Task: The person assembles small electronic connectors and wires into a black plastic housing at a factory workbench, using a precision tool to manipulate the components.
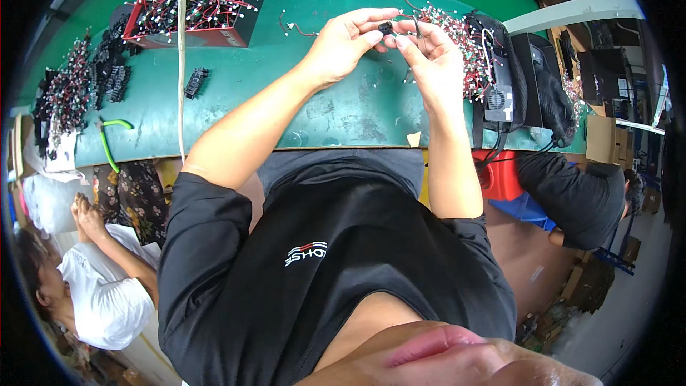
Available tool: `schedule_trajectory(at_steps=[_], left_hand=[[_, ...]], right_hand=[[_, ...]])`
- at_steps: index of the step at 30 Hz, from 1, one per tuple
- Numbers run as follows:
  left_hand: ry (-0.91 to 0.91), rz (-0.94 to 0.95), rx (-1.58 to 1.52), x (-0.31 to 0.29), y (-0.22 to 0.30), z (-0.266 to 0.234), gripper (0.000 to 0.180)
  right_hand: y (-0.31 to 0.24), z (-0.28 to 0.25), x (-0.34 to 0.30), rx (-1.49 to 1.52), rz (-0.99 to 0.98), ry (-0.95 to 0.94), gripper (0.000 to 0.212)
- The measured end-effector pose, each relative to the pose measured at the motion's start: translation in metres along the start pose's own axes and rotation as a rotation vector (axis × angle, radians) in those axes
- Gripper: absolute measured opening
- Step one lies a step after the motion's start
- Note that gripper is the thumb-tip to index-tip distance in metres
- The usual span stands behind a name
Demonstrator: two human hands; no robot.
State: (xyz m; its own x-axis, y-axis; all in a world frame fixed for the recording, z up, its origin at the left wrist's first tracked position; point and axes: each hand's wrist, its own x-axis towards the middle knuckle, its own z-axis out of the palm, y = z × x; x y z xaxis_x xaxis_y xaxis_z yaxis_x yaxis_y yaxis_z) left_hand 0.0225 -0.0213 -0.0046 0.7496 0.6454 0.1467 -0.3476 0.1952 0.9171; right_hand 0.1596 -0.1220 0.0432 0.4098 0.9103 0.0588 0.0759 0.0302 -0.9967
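Note:
Over the green table (257,100) my hands meet at chest height. In the fingertips of my left hand (341,46) is a small black block-shaped part (386,28). Close on its right, my right hand (437,61) is closed around a thin, dark, pointed tool (418,28). Its thumb and fingertips come right up to the black part, and whether they also pinch a wire is too small to tell. Beyond my right fingers spreads a pile of red and black wires with white connectors (457,39).
A red box (239,37) full of wired parts stands far left. Black block parts (196,83), wire bundles (68,93) and green-handled pliers (107,144) lie leftward. A pale upright cord (181,64) crosses the table. A black bag (507,78) sits right. Co-workers (107,286) are on both sides.

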Motion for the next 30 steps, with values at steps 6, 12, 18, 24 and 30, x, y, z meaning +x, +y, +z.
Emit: schedule_trajectory(at_steps=[6, 12, 18, 24, 30], left_hand=[[-0.011, 0.016, 0.051, -0.003, -0.003, 0.002, 0.039], [0.044, 0.074, 0.117, -0.004, 0.000, 0.005, 0.035], [0.083, 0.059, 0.238, -0.005, 0.005, 0.003, 0.033], [0.169, -0.010, 0.221, -0.005, 0.006, 0.001, 0.027], [0.111, 0.247, 0.532, -0.007, 0.012, 0.004, 0.021]], right_hand=[[0.011, 0.000, 0.004, 0.033, -0.035, 0.009, 0.023], [0.008, -0.003, 0.005, -0.040, -0.048, 0.010, 0.022], [0.002, -0.002, 0.007, -0.067, -0.037, -0.005, 0.022], [0.005, 0.000, 0.009, -0.083, -0.041, 0.016, 0.021], [0.005, -0.002, 0.007, -0.172, -0.021, 0.022, 0.022]])
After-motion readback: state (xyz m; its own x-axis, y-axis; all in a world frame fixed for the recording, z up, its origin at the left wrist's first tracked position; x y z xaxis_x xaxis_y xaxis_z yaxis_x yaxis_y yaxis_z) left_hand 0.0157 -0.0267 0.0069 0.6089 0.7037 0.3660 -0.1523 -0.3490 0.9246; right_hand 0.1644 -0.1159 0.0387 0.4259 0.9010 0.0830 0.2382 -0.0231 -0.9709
